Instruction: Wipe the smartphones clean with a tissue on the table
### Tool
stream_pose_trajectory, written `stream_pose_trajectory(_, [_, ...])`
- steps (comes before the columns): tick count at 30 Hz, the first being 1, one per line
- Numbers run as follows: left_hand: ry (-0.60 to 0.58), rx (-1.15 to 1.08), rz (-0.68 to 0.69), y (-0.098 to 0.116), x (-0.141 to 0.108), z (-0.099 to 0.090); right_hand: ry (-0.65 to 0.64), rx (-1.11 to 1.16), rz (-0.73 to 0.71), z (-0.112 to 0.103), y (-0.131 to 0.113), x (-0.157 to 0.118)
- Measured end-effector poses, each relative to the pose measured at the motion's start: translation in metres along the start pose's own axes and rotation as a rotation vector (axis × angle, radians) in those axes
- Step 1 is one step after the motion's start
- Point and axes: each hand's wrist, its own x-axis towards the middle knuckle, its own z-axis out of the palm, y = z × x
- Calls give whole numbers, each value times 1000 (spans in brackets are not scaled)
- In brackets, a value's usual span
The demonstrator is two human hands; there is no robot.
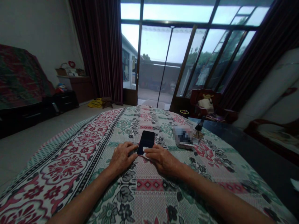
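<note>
A dark smartphone (146, 140) lies face up on the patterned tablecloth (149, 174), its screen black. My left hand (121, 156) is at the phone's left side, with bent fingertips and thumb against that edge, holding it in place. Pinched in the fingers of my right hand (164, 158) is a small white tissue (145, 150), pressed on the lower part of the screen. The right fingers hide part of the tissue and the phone's lower right corner.
Right of the phone sits a blurred-out box or booklet (184, 136), with a dark upright item (199, 127) beside it. A black table surface (224, 140) shows beyond the cloth's right side. Farther off stand a wooden chair (195, 93) with a bag and a glass door.
</note>
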Motion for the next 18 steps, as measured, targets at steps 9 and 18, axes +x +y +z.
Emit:
stream_pose_trajectory(9, [-18, 28, 9, -4, 1, 4, -68, -17, 8, 6, -5, 21])
stream_pose_trajectory(18, [-12, 11, 4, -7, 2, 6, 45, -15, -13, -1, 19, -17])
